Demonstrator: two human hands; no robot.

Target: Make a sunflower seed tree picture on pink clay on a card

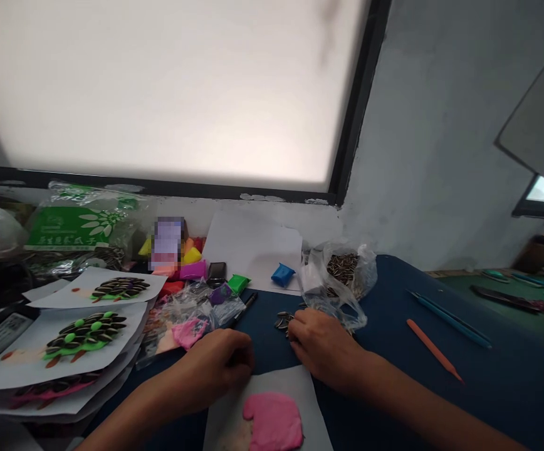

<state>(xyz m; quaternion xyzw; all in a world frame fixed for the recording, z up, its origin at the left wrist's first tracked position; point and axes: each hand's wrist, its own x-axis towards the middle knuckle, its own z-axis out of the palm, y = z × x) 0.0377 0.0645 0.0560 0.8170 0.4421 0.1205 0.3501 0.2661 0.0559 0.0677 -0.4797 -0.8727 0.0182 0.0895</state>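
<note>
A white sheet lies in front of me, carrying a flattened pink clay shape with a pale patch at its left. My left hand hovers by the sheet's upper left corner, fingers curled inward; whatever they hold is hidden. Beyond the sheet, my right hand rests at a small heap of striped sunflower seeds. Its fingers are bent and pressed together against the seeds, and the fingertips are partly hidden. Just behind it stands an open clear plastic bag with more sunflower seeds inside.
Stacked sheets with seed-and-clay hedgehogs lie at left. Clay packets, including a blue one, and a black pen sit toward the wall. An orange tool and a blue one lie at right. A green seed bag stands back left.
</note>
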